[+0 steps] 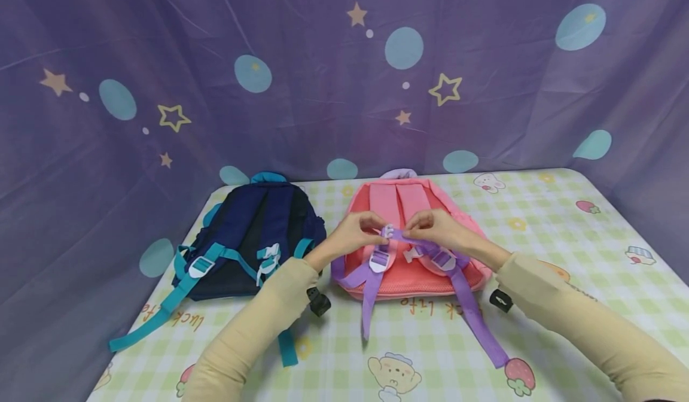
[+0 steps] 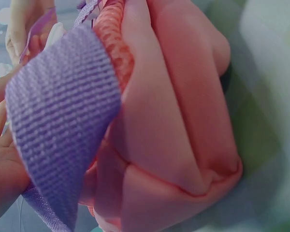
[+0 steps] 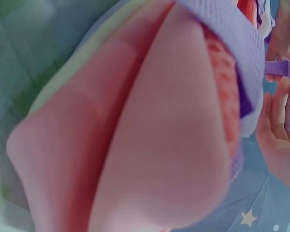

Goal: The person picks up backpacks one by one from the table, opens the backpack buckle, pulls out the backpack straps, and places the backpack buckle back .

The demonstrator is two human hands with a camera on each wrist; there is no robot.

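Observation:
A pink backpack (image 1: pixel 355 277) with purple straps lies on the table, its shoulder straps facing up. Over its middle, my left hand (image 1: pixel 352 233) pinches a white buckle piece (image 1: pixel 388 231) threaded on purple webbing. My right hand (image 1: pixel 442 228) pinches the same webbing (image 1: pixel 399 235) just to the right of it. Another white buckle piece (image 1: pixel 412 254) hangs below the right hand. White strap adjusters (image 1: pixel 379 261) sit lower on both shoulder straps. In the left wrist view a purple strap (image 2: pixel 63 101) partly covers the hand; in the right wrist view the right hand (image 3: pixel 282 140) shows at the edge.
A navy backpack (image 1: pixel 226 282) with teal straps (image 1: pixel 174 297) lies to the left, a white buckle (image 1: pixel 269 258) on it. Purple strap ends (image 1: pixel 481 324) trail toward the front of the checkered tablecloth (image 1: pixel 334 354). A purple curtain (image 1: pixel 323 121) hangs behind.

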